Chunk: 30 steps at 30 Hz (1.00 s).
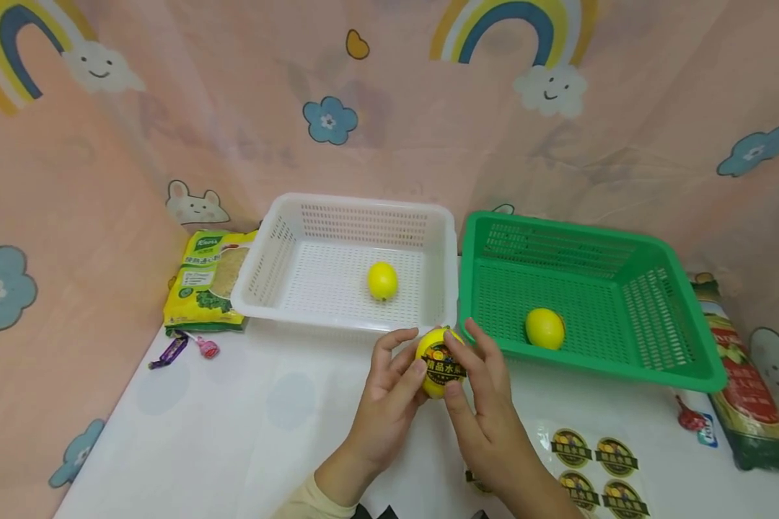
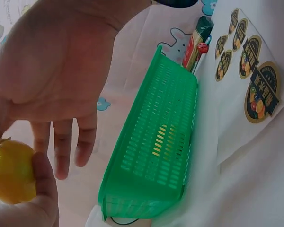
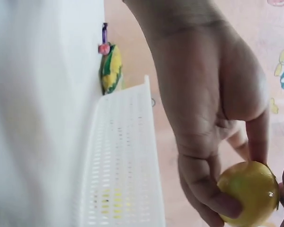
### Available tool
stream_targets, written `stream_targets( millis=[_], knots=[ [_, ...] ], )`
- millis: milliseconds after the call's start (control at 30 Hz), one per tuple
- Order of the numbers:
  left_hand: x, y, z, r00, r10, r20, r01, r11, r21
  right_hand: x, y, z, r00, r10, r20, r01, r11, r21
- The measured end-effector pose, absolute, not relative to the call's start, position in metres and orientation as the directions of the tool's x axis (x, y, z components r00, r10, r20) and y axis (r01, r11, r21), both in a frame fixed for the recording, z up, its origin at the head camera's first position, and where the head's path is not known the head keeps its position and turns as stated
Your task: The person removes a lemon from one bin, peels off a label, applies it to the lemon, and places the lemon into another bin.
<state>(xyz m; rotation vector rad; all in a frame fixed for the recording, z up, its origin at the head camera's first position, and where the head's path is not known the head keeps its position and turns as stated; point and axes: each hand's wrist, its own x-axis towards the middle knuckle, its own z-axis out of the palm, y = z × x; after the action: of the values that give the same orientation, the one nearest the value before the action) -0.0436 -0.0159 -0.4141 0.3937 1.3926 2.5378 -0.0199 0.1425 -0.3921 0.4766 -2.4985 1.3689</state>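
A yellow lemon (image 1: 436, 390) with a round black-and-gold fruit sticker (image 1: 444, 366) on its side is held above the table, in front of the baskets. My left hand (image 1: 388, 404) grips it between thumb and curled fingers; the right wrist view shows this grip on the lemon (image 3: 250, 191) from the other side. Against the sticker rest the index finger and thumb of my right hand (image 1: 490, 411). Its other fingers are extended in the left wrist view, clear of the lemon (image 2: 12, 172). A sheet of similar stickers (image 1: 593, 465) lies beside my right forearm, which partly covers it.
Behind the hands stand a white basket (image 1: 344, 317) with one lemon (image 1: 382, 280) and a green basket (image 1: 591, 366) with another lemon (image 1: 545, 329). A yellow Knorr bag (image 1: 201, 288), wrapped candy (image 1: 169, 350) and lollipop (image 1: 207, 347) lie left; a red-green packet (image 1: 749, 389) and red lollipop (image 1: 690, 416) lie right.
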Motion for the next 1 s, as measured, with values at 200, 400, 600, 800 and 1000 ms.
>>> stream_targets(
  millis=[200, 400, 600, 800, 1000],
  knots=[
    [-0.041, -0.011, -0.415, -0.949, 0.258, 0.183, 0.032, -0.496, 0.868, -0.021, 0.139, -0.399, -0.938, -0.124, 0.323, -0.334, 0.567, -0.753],
    [-0.039, -0.010, -0.416, -0.955, 0.249, 0.162, 0.031, -0.457, 0.889, -0.025, 0.144, -0.400, -0.954, -0.144, 0.265, -0.297, 0.597, -0.745],
    [-0.039, -0.011, -0.417, -0.950, 0.216, 0.224, 0.125, -0.394, 0.911, -0.023, 0.146, -0.398, -0.939, -0.133, 0.318, -0.338, 0.538, -0.773],
    [-0.041, -0.008, -0.420, -0.940, 0.212, 0.268, 0.158, -0.426, 0.891, -0.023, 0.140, -0.399, -0.906, -0.135, 0.401, -0.403, 0.561, -0.723],
    [-0.041, -0.007, -0.425, -0.939, 0.194, 0.285, 0.183, -0.422, 0.888, -0.023, 0.136, -0.401, -0.910, -0.123, 0.397, -0.390, 0.582, -0.714]
  ],
)
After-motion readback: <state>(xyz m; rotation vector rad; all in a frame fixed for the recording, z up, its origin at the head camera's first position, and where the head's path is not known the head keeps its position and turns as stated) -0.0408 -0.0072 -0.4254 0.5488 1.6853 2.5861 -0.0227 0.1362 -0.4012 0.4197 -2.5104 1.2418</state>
